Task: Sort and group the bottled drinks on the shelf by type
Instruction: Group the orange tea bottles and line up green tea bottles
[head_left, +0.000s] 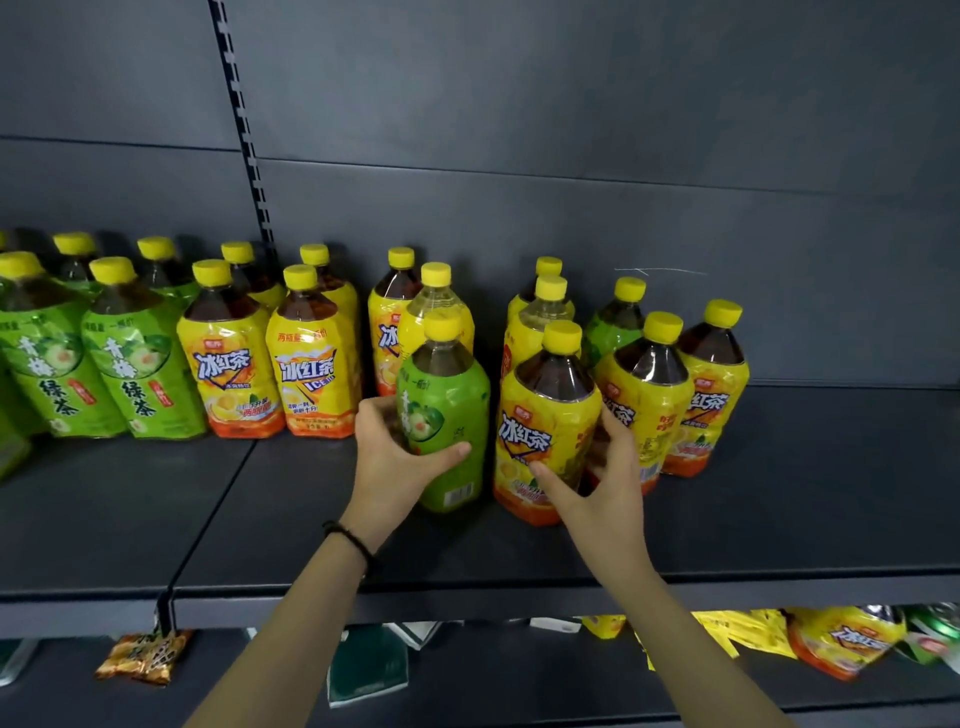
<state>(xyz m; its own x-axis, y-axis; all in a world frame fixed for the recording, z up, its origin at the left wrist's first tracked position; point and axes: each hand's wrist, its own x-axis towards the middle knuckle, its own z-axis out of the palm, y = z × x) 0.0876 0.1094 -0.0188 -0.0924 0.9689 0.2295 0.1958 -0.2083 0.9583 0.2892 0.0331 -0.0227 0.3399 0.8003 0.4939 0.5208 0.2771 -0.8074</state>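
While sorting by type, clamping left hand round green-label bottle, probably separating it. Curling right hand round yellow-label bottle just right of it.

The left hand grips a green-label bottle; the right hand grips a yellow-label bottle. Both bottles stand on the dark shelf.

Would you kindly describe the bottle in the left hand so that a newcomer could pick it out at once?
On the dark grey shelf, find the mixed cluster near the middle. The green-labelled bottle is at its front, gripped by the left hand. Its nearest neighbours all wear yellow labels, including the yellow-labelled bottle in the right hand.
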